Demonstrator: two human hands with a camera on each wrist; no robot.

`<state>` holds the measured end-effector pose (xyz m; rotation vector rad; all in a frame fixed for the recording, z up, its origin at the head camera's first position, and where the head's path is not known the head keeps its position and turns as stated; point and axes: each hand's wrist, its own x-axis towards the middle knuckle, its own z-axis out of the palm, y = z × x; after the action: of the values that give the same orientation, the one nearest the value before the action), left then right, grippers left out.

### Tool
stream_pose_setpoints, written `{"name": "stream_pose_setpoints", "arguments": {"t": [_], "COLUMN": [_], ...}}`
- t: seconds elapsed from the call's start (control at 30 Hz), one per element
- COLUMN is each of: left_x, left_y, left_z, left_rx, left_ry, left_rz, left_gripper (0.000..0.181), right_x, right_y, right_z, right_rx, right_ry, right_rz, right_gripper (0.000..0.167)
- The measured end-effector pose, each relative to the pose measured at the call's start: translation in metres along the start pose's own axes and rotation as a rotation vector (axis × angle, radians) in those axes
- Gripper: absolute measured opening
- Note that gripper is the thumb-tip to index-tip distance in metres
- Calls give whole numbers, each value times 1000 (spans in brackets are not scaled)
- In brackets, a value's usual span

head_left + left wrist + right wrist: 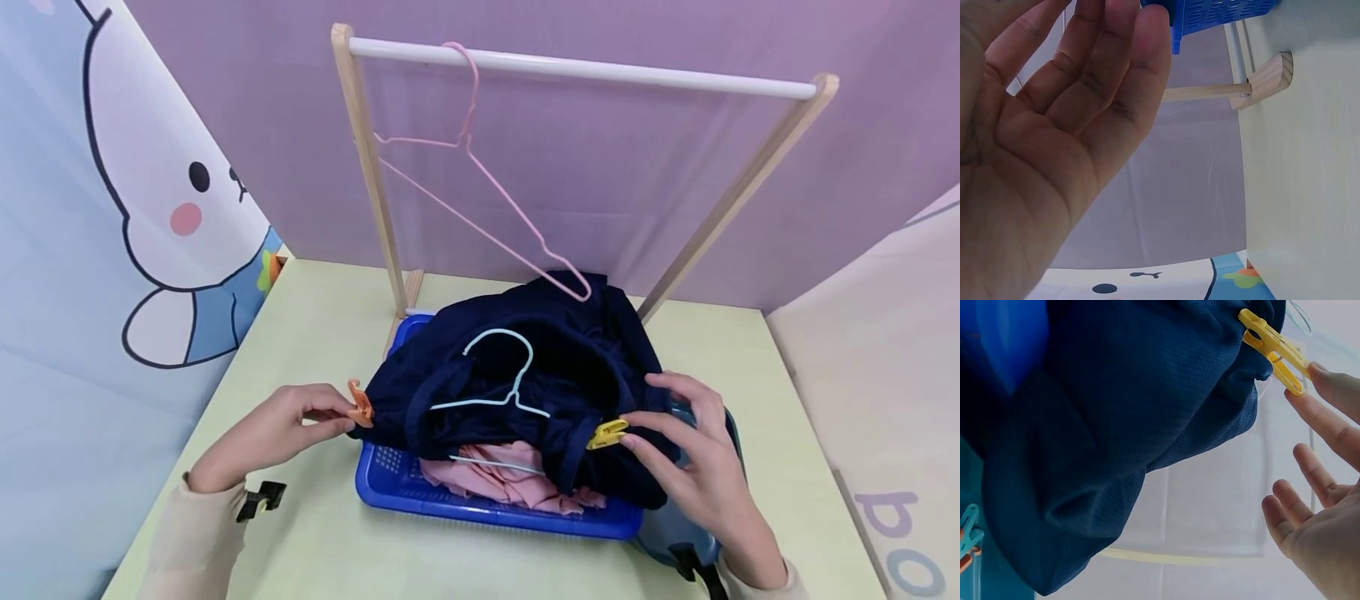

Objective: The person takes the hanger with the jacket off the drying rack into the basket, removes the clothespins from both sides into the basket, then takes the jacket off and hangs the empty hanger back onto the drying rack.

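A navy garment lies bunched over a blue basket, with a light-blue hanger whose hook and shoulders show in its neck opening. At the garment's left edge, my left hand pinches an orange clothespin; the left wrist view cuts off those fingertips. On the right, my right hand holds a yellow clothespin by its handle ends between thumb and forefinger, the other fingers spread. The yellow clothespin grips the dark cloth in the right wrist view.
Pink cloth lies in the basket's front. Behind stands a wooden rack with a white rail, from which a pink hanger hangs above the garment. Partly under the garment, a teal container holds a teal clothespin.
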<state>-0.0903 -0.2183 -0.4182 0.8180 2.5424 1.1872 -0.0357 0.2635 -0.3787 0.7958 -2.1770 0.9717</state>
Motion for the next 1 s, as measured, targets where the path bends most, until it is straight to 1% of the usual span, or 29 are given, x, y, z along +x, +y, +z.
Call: {"name": "stream_pose_setpoints", "arguments": {"t": [0.23, 0.43, 0.57, 0.67, 0.73, 0.83, 0.93, 1.0], "left_x": [2, 3, 3, 3, 4, 4, 4, 3], "left_y": [-2, -2, -2, -3, -3, -3, -2, -2], "left_z": [-2, -1, -1, 0, 1, 1, 1, 0], "left_rx": [-1, 3, 12, 14, 19, 24, 27, 22], "left_ry": [15, 12, 16, 10, 2, -14, -22, -25], "left_rz": [10, 8, 9, 9, 3, -13, -21, -19], "left_gripper": [22, 22, 23, 21, 19, 17, 16, 16], "right_x": [2, 9, 13, 13, 11, 4, -3, -7], "right_y": [1, -9, -12, -11, -7, -1, 6, 11], "right_z": [0, -2, -6, -15, -24, -38, -51, -56], "right_rx": [3, 20, 17, 16, 17, -10, -65, -113], "right_ry": [33, 63, 79, 99, 119, 130, 127, 135], "right_rz": [-34, -57, -67, -60, -44, 6, 58, 75], "right_gripper": [46, 47, 48, 49, 49, 52, 55, 57]}}
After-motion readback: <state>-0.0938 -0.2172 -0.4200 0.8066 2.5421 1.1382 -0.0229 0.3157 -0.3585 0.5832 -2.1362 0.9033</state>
